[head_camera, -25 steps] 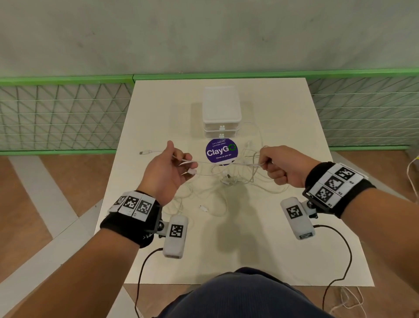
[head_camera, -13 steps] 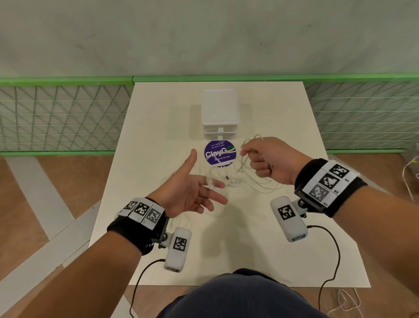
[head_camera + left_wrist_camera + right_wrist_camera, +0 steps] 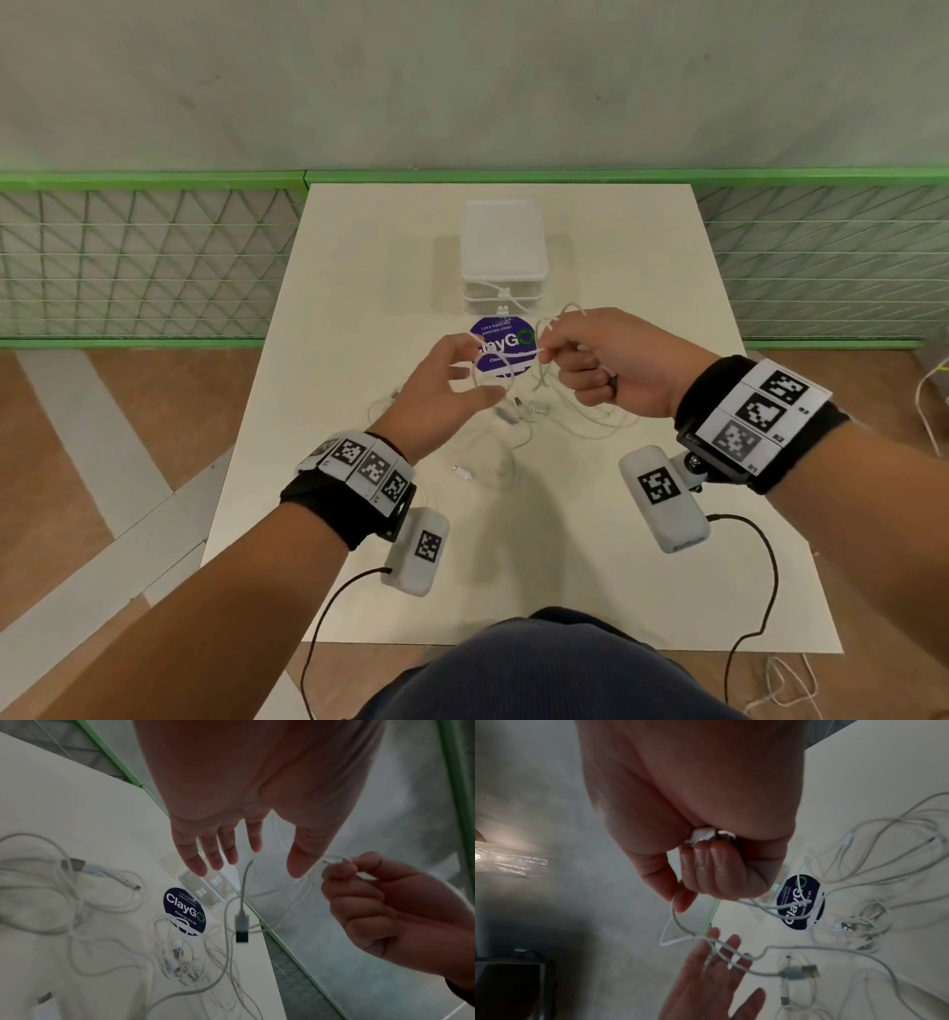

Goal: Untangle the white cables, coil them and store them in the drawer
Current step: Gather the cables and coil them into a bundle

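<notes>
A tangle of white cables (image 3: 518,411) lies on the white table (image 3: 359,308), in front of a small white drawer unit (image 3: 503,241) whose drawers look closed. My right hand (image 3: 545,352) pinches one white cable (image 3: 565,311) between thumb and forefinger, lifted above the heap. The right wrist view shows the other fingers curled around something white in the palm. My left hand (image 3: 470,372) hovers just left of it, fingers straight and spread; the held cable (image 3: 680,923) runs across its fingers (image 3: 731,949). A USB plug (image 3: 241,927) hangs from that cable.
A round purple ClayGo sticker (image 3: 506,334) sits on the table between the drawer unit and the heap. More plugs (image 3: 462,470) lie loose nearer me. A green-framed mesh fence (image 3: 154,257) runs behind the table. A loose cable (image 3: 929,390) lies on the floor at right.
My left hand let go of the stretched cable, opened and rose toward the right hand. The right hand carried its cable up and left, still pinching it.
</notes>
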### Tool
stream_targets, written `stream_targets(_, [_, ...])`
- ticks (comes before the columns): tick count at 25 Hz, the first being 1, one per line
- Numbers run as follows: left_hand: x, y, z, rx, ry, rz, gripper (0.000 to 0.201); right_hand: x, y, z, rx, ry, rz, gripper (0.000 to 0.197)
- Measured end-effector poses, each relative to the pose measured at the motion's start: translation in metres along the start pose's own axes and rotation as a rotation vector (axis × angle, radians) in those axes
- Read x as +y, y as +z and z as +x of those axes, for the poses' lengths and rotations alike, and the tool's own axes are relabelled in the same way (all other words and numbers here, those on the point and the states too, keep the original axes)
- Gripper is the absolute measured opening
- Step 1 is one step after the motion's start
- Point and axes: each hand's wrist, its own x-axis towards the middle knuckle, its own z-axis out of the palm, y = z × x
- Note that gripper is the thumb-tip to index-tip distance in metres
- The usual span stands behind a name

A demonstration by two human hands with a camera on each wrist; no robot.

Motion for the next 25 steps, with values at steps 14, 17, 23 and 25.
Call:
stream_targets(14, [-0.002,-0.015,0.008,0.023,-0.04,-0.006,0.037,-0.005,-0.02,0.008,0.342,-0.072,0.186,0.02])
stream_targets(17, [-0.016,-0.029,0.01,0.222,0.132,0.349,0.034,-0.002,-0.026,0.012,0.407,0.0,0.303,0.023])
stream_targets(23, [0.0,-0.026,0.022,0.336,0.184,-0.007,0.021,-0.011,0.002,0.018,0.166,0.079,0.246,0.034])
stream_targets(25, [0.02,-0.011,0.023,0.284,0.316,0.017,0.018,-0.012,0.023,0.019,0.038,0.083,0.17,0.037])
